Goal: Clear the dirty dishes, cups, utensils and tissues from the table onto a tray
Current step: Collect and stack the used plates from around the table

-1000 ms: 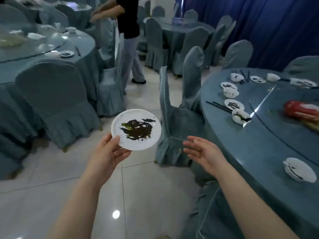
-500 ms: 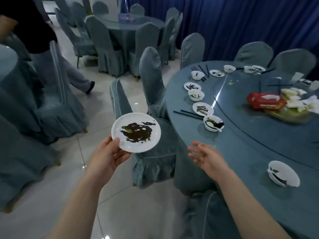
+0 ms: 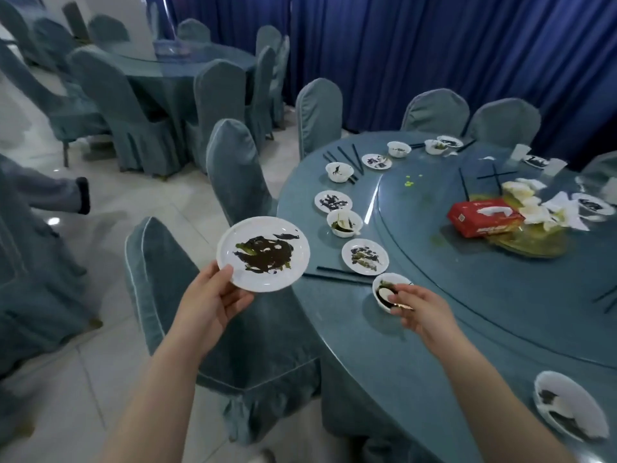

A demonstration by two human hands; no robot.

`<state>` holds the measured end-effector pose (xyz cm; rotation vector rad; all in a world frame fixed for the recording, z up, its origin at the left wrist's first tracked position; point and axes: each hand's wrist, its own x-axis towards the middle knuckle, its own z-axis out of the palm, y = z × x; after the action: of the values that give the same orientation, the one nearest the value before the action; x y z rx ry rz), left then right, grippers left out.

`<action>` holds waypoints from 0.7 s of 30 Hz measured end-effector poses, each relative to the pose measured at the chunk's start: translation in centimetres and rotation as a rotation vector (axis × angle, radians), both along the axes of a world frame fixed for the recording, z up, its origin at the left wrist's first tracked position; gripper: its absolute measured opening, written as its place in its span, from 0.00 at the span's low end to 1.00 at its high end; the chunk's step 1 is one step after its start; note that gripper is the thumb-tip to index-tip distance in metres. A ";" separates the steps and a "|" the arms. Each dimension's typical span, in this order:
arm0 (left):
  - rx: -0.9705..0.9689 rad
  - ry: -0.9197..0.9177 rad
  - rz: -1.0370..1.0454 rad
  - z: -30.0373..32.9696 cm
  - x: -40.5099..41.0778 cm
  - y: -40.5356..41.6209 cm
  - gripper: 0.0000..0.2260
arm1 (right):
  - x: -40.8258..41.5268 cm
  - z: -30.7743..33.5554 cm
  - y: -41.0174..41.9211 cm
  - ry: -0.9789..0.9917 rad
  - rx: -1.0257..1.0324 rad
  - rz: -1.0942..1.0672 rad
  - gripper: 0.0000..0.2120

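Head view: right hand (image 3: 421,307) pinches near rim of small white sauce-stained bowl (image 3: 390,291) on round blue counter (image 3: 484,309); left hand (image 3: 213,300) grips soiled white round plate (image 3: 263,253), held off counter edge left of bowl.

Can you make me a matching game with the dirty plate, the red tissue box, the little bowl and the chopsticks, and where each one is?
Things:
1. dirty plate
2. red tissue box
3. little bowl
4. chopsticks

Places:
A. lying flat on the table near its edge
B. on the glass turntable in the middle
C. held up in the left hand, off the table
D. on the table, the right hand touching its rim

Pairs: 1-C, 2-B, 3-D, 4-A
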<state>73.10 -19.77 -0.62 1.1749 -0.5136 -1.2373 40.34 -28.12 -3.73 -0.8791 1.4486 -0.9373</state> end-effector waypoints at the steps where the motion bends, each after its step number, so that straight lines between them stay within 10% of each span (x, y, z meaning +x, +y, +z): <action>1: 0.001 0.007 -0.025 -0.3 0.3 -1.6 0.08 | -0.1 -0.2 -1.1 0.046 -0.005 -0.029 0.06; 21: 0.206 -0.054 0.006 -3.1 0.3 -17.5 0.10 | -2.0 -11.2 -23.8 1.000 0.044 0.257 0.16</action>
<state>73.43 -37.26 -3.69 1.3849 -0.4292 -1.2787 38.37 -51.92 -14.94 -1.5741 2.0886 -0.2314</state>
